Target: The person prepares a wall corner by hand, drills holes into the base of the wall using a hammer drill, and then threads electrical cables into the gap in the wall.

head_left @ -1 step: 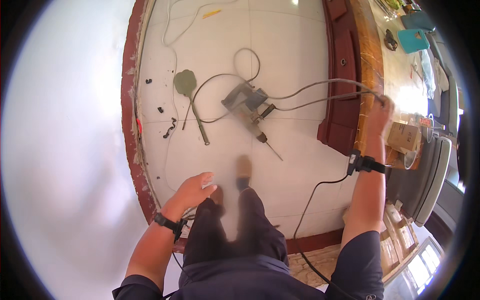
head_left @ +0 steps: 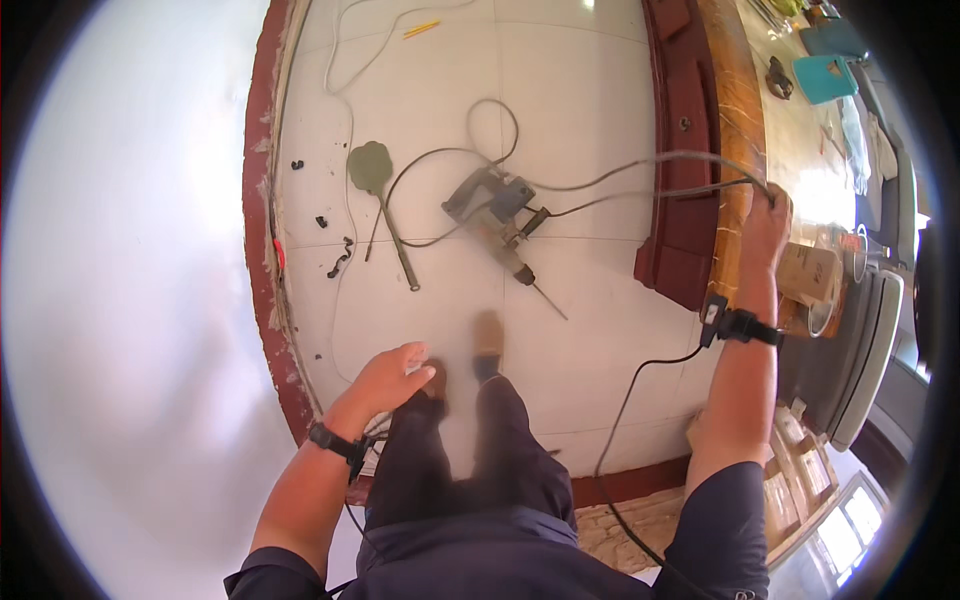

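Note:
My right hand reaches out to the right beside the tabletop edge, its fingers closed round a grey power cable. Two strands of that cable run left from the hand to a power drill. The drill lies on its side on the tiled floor, its long thin bit pointing toward my feet. More cable loops behind the drill and to its left. My left hand hangs above the floor near my left shoe, fingers stretched and thumb apart, holding nothing. A green fly swatter lies left of the drill, its handle pointing toward me.
The table with dark red drawers stands along the right, bearing a teal container and a cardboard box. Black scraps and a white cable lie by the left wall. Yellow sticks lie far off.
My right hand has shifted very slightly to the right with the cable, and the cable strands have moved a little. My left hand and the drill look almost unmoved.

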`<state>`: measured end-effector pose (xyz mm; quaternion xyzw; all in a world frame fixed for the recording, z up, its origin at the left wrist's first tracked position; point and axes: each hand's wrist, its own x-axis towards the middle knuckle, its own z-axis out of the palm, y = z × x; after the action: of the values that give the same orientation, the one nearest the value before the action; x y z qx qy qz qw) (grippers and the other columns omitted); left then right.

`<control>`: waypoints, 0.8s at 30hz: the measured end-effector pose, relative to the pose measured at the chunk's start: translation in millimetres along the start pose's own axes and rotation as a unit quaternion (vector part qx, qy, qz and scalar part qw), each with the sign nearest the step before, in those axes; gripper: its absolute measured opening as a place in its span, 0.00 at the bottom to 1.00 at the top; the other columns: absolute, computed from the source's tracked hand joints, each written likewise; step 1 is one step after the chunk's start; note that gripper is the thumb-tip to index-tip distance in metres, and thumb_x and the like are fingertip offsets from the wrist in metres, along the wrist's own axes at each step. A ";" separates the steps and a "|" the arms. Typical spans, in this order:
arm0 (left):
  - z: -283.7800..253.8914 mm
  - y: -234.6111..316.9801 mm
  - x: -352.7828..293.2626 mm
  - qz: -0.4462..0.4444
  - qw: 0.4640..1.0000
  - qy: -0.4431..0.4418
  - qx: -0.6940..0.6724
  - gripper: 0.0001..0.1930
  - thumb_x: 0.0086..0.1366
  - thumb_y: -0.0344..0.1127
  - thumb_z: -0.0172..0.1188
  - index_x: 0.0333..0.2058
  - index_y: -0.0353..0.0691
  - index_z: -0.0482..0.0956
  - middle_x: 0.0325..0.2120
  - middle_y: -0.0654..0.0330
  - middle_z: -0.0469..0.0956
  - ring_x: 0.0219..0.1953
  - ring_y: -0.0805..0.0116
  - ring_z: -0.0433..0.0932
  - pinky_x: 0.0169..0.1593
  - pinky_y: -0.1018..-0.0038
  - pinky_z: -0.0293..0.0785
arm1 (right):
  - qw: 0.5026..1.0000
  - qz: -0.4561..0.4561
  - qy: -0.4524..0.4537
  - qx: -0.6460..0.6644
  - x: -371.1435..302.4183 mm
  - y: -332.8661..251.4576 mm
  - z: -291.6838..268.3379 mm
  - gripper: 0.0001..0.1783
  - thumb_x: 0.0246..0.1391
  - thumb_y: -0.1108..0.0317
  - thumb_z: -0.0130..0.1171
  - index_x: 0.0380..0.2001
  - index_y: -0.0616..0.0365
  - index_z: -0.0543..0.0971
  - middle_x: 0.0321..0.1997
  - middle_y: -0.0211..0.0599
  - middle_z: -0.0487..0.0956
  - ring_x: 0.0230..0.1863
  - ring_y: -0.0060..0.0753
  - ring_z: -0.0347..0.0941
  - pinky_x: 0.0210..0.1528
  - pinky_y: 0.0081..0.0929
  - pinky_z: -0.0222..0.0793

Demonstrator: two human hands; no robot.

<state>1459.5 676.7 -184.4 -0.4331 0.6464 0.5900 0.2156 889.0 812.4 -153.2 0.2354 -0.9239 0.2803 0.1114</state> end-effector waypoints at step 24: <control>-86.4 173.9 157.1 -0.079 0.676 0.089 -0.727 0.13 0.72 0.39 0.51 0.39 0.32 0.73 0.31 0.54 0.79 0.30 0.61 0.79 0.36 0.66 0.79 | 0.920 0.085 -0.372 0.087 -300.8 -87.1 -167.8 0.10 0.42 0.78 0.65 0.29 0.59 0.74 0.35 0.42 0.75 0.36 0.48 0.74 0.38 0.36 0.72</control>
<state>1254.3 534.3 -190.2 -0.5535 -0.0072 0.8132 -0.1799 1204.7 956.4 -77.0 0.2519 -0.8872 0.2607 -0.2854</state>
